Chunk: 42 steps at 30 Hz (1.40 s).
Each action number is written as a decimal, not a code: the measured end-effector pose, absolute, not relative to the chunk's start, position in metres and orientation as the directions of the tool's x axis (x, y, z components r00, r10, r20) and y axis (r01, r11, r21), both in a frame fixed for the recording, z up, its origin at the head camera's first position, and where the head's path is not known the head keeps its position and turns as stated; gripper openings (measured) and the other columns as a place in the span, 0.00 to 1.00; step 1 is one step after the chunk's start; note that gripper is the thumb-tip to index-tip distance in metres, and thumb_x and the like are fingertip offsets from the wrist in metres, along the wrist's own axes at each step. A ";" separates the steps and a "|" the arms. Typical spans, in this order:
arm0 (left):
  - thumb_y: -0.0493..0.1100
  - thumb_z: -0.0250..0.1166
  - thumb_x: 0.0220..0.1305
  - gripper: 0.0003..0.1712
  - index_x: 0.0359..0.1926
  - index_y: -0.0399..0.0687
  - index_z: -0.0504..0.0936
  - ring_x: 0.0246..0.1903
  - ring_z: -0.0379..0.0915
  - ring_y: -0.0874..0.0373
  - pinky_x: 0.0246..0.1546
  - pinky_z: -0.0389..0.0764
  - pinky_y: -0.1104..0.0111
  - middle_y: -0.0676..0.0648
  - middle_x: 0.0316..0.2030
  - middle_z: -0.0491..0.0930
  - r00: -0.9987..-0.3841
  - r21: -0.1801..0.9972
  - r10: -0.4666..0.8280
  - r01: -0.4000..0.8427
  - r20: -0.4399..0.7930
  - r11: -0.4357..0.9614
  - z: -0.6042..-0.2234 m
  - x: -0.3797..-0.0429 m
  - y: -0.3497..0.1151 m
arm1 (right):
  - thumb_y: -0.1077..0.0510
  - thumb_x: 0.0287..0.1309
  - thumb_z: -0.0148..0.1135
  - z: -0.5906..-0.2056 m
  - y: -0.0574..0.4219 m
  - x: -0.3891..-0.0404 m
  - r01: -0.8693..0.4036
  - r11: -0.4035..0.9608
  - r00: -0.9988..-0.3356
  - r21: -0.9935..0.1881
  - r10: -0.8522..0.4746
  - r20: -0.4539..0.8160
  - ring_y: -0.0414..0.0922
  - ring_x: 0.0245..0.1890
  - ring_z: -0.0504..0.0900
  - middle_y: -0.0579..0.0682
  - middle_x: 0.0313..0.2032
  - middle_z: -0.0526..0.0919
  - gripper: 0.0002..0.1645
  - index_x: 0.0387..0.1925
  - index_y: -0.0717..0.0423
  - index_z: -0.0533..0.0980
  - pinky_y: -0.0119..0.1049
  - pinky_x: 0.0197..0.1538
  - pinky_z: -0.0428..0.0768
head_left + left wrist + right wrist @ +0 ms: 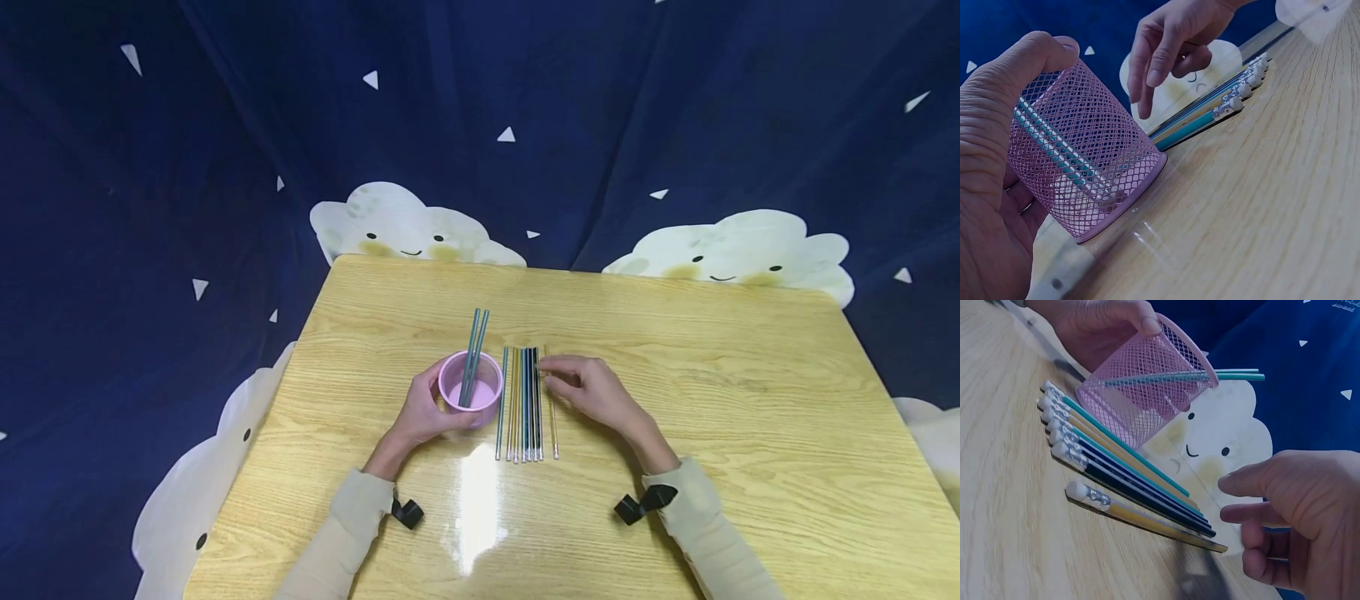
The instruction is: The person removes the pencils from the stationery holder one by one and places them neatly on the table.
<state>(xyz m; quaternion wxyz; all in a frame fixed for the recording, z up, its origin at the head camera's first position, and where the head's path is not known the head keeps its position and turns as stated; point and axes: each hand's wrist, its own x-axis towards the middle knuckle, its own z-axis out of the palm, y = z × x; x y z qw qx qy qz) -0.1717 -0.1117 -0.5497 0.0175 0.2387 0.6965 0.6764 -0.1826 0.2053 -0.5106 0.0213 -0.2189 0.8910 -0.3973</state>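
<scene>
My left hand (422,412) grips a pink mesh pencil cup (1116,119) from its left side, thumb near the rim. Two teal pencils (472,354) lean inside the cup and stick out past its rim. Just right of the cup, several pencils (530,408) lie side by side on the table, in teal, yellow and dark colours, their white erasers toward me. One yellow pencil (1147,523) lies slightly apart at the row's right end. Over this end hovers my right hand (592,392), thumb and index finger apart and nothing between them.
A light wooden table (712,433) carries everything. Along its back and left edges hangs a dark blue cloth (480,192) with white triangles and smiling clouds. Black wrist mounts (408,513) sit at both sleeve cuffs.
</scene>
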 end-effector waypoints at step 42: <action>0.35 0.83 0.42 0.51 0.70 0.36 0.73 0.59 0.79 0.46 0.65 0.79 0.60 0.31 0.61 0.80 -0.873 0.938 0.364 0.346 0.325 -0.008 -0.552 -0.173 -0.113 | 0.54 0.78 0.57 -0.486 0.134 -0.194 -0.459 0.288 -0.756 -0.840 -0.623 0.200 0.45 0.72 0.71 0.41 0.72 0.74 0.26 0.72 0.41 0.74 0.49 0.73 0.72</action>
